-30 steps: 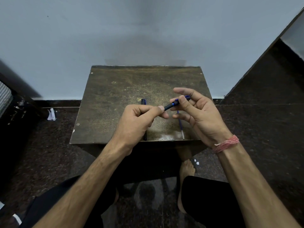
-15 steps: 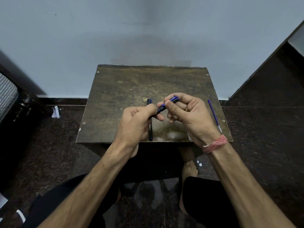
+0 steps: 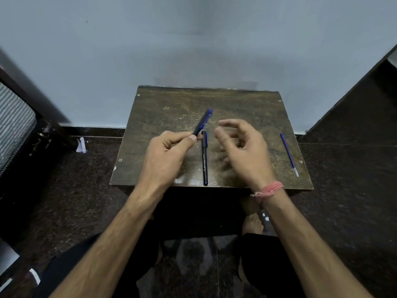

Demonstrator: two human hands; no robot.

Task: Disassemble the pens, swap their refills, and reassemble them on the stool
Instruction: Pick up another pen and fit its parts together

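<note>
A blue-capped pen is pinched at its lower end by the left hand above the stool; the right hand, blurred, is held loosely spread and empty beside the black pen lying mid-stool; the loose refill, lying near the stool's right edge, could be knocked off by a careless reach.

Left hand curled in a pinching grip; right hand loosely open, blurred.

Plain pale blue-grey wall at the back with a dark skirting strip along the bottom. Floor is dark speckled stone, pretty glossy near the camera. Some striped thing at the left edge, and a scrap of white paper lying beside the skirting.
</note>
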